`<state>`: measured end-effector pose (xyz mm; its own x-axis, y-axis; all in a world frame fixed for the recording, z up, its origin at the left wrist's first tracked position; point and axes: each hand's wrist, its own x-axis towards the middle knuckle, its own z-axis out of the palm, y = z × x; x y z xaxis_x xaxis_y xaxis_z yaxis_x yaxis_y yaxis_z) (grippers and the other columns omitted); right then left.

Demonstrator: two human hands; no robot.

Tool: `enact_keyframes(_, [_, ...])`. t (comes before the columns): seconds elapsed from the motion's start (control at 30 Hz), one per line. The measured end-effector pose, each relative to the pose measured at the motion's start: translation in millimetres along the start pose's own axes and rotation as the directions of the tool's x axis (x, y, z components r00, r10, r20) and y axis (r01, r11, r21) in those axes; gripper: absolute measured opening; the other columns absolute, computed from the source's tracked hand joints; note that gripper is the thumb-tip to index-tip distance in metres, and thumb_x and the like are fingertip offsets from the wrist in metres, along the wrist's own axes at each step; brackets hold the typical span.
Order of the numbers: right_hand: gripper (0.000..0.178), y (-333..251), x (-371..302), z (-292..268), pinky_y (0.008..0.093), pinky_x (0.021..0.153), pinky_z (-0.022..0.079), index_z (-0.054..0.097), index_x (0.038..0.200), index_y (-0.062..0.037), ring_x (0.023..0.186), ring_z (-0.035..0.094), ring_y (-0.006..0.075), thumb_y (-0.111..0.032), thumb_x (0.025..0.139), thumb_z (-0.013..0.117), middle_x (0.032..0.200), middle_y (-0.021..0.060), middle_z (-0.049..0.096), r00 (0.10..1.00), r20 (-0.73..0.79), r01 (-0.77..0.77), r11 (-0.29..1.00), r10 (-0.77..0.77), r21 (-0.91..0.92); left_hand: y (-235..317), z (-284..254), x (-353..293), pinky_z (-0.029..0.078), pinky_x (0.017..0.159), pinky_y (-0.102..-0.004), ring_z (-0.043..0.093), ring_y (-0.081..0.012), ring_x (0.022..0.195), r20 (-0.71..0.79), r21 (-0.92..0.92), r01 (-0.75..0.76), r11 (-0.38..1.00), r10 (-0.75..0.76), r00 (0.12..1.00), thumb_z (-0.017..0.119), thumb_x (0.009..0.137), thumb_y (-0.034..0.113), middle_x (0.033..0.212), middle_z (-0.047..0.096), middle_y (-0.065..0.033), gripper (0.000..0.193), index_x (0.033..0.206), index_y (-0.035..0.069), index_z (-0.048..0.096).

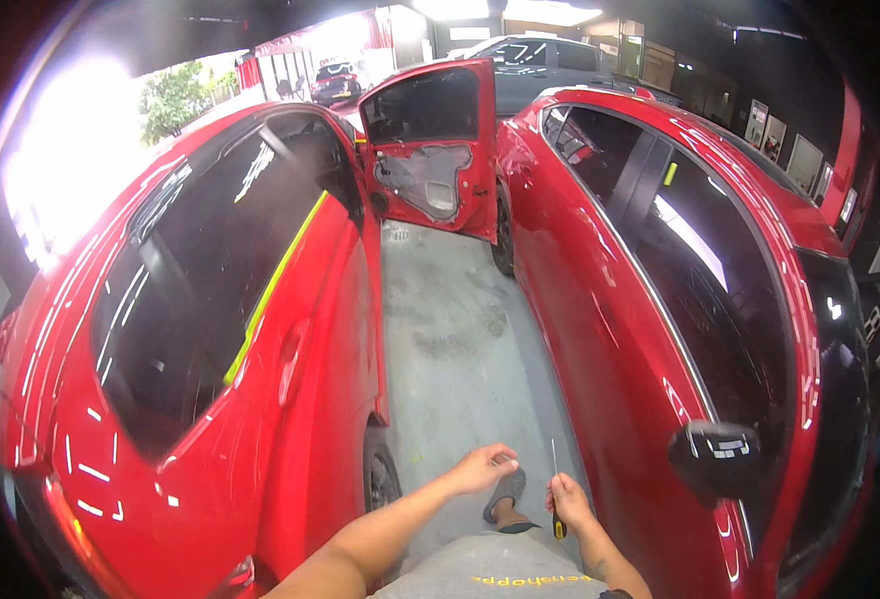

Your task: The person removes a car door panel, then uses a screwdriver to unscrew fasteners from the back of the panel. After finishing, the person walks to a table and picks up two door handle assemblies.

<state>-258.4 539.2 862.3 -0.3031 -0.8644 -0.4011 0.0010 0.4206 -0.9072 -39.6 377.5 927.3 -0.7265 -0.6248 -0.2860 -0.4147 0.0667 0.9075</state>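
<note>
My right hand (pixel 570 499) is closed around a screwdriver (pixel 560 525) with a black and yellow handle. Its thin metal shaft points up and away from me, beside the red car on the right (pixel 600 329). In front of my body, my left hand (pixel 484 469) hangs in the air over the floor, fingers loosely bent and apart, with nothing visible in it. Ahead, an open red car door (pixel 430 150) belongs to the red car on the left (pixel 310 419). Its inner trim is off, baring a grey sheet and metal.
Both cars flank a narrow strip of grey floor (pixel 450 319). Lime-green tape (pixel 278 290) runs along the left car's window edge. A black side mirror (pixel 715 459) juts from the right car. Farther back stands a dark grey vehicle (pixel 545 75).
</note>
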Motion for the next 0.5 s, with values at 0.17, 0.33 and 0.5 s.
enact_keyframes(0.17, [0.031, -70.9, 223.3, 1.0, 0.0347, 0.063, 0.054, 0.053, 0.098, -0.0091, 0.070, 0.059, 0.0178, -0.035, 0.109, 0.042, 0.078, 0.0056, 0.056, 0.978, 0.157, -0.153, 0.985, 0.140, 0.076, -68.6, -59.4, 105.6, 0.053, 0.086, -0.0347, 0.066, -0.0178, 0.098, -0.041, -0.115, 0.126, 0.985, -0.131, 0.991, 0.066, 0.098, 0.038, 0.110, 0.071, -0.0079, 0.042, 0.126, 0.008, 0.064])
enact_keyframes(0.33, [0.029, -137.5, 389.9, 6.4, 0.0395, 0.065, 0.058, 0.052, 0.098, -0.0092, 0.070, 0.059, 0.0202, -0.034, 0.108, 0.043, 0.082, 0.0075, 0.056, 0.951, 0.239, -0.205, 0.979, 0.196, 0.010, -71.5, -160.8, 144.7, 0.052, 0.080, -0.0291, 0.067, -0.0153, 0.096, -0.228, -0.456, 0.322, 0.830, -0.458, 0.859, 0.068, 0.098, 0.036, 0.109, 0.070, -0.0055, 0.040, 0.126, 0.008, 0.064])
enact_keyframes(0.5, [0.030, -211.6, 500.6, 25.2, 0.0402, 0.059, 0.060, 0.053, 0.102, -0.0069, 0.068, 0.061, 0.0212, -0.035, 0.108, 0.044, 0.079, 0.0069, 0.054, 0.912, 0.346, -0.255, 0.965, 0.222, 0.053, -82.1, -285.5, 185.6, 0.057, 0.068, -0.0311, 0.071, -0.0202, 0.083, -0.541, -0.659, 0.097, 0.746, -0.559, 0.629, 0.061, 0.101, 0.023, 0.101, 0.072, -0.0112, 0.023, 0.115, 0.006, 0.065])
